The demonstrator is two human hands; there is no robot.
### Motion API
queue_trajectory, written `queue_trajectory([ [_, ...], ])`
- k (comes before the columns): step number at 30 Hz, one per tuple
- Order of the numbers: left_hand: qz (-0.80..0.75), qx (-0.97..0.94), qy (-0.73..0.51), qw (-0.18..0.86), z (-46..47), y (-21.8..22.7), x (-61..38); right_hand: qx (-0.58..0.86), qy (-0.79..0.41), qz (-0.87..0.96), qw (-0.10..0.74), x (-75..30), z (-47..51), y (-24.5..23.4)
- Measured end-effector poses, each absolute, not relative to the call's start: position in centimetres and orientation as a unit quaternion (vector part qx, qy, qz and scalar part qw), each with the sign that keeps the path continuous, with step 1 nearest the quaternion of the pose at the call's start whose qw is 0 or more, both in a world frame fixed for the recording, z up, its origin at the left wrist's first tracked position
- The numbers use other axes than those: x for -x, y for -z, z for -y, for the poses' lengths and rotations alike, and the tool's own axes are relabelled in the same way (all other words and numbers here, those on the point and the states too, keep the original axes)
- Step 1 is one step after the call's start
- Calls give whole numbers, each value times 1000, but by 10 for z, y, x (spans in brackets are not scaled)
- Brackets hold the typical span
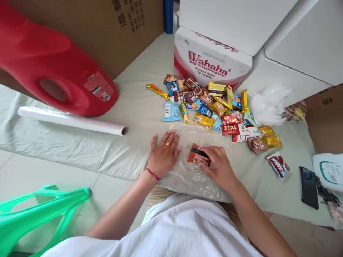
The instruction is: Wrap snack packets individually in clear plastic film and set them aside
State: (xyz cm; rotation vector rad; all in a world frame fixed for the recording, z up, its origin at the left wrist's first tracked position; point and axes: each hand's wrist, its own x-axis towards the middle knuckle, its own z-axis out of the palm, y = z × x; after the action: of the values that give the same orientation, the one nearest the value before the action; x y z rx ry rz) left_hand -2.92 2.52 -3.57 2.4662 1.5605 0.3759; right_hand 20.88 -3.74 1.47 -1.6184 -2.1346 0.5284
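My left hand (164, 153) lies flat, fingers spread, on a clear plastic sheet (187, 175) spread over the pale cloth in front of me; it wears a ring and a red wrist string. My right hand (218, 166) rests on the same sheet with its fingers closed round a brown snack packet (197, 155). A pile of several wrapped snacks (211, 105) lies just beyond the sheet.
A white roll of film (71, 120) lies at the left, below a big red jug (50, 67). A Wahaha carton (211, 60) and white boxes stand behind the snacks. A black phone (308, 186), crumpled plastic (268, 103) and a green bag (37, 210) are nearby.
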Motion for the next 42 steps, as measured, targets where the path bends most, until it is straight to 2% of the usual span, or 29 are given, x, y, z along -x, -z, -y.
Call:
queue_trajectory([
  [5, -526, -837, -118, 94, -26, 35, 28, 583, -200, 778, 120, -203, 15, 0],
  [12, -528, -833, -136, 95, -26, 33, 27, 604, -209, 755, 145, -198, 16, 9],
  [15, -525, -834, -137, 101, -27, 33, 28, 582, -260, 753, 163, -206, 1, -4],
  [18, -525, -831, -149, 107, -28, 34, 29, 592, -270, 736, 188, -223, -43, -25],
  [23, -522, -829, -162, 118, -28, 36, 32, 682, -127, 704, 153, -249, -150, -36],
  [26, -519, -830, -166, 121, -29, 37, 32, 686, -201, 692, 99, -258, -194, -26],
  [29, -519, -829, -167, 122, -29, 37, 32, 676, -247, 688, 93, -263, -208, -16],
  [35, -519, -832, -155, 118, -28, 35, 32, 688, -257, 657, 167, -269, -192, -4],
  [42, -522, -837, -118, 114, -27, 32, 31, 631, -272, 588, 426, -281, -128, -30],
])
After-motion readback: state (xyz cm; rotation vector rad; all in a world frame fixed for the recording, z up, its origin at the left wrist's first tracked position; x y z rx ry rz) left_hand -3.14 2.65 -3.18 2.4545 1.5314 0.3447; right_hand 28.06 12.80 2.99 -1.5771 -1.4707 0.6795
